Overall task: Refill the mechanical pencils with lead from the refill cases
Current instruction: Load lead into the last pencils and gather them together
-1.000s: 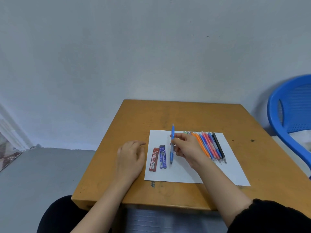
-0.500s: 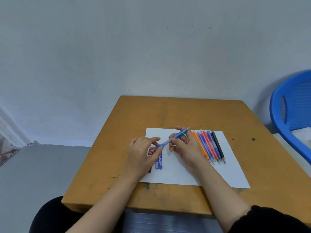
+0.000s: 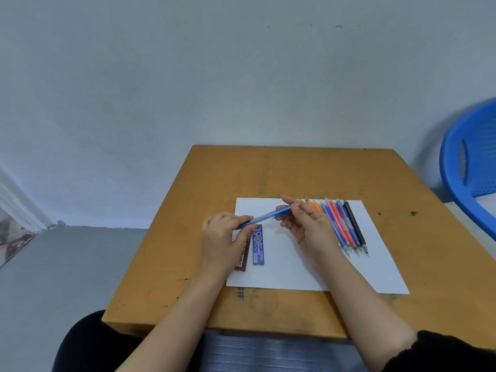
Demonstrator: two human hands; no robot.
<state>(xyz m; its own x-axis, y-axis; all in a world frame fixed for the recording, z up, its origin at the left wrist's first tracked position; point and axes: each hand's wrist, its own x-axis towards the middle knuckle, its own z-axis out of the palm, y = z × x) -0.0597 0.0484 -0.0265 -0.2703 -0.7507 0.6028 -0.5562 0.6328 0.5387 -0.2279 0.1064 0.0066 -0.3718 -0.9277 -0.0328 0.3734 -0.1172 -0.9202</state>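
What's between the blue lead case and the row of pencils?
The right hand, pinching the blue pencil, above bare white paper, seen in the head view.

Matt white paper, scuffed wooden table

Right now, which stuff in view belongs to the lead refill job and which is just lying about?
Job: blue pencil, held by left hand and right hand; blue lead case; red lead case; row of pencils on the paper sheet.
Lying about: blue chair beside the table.
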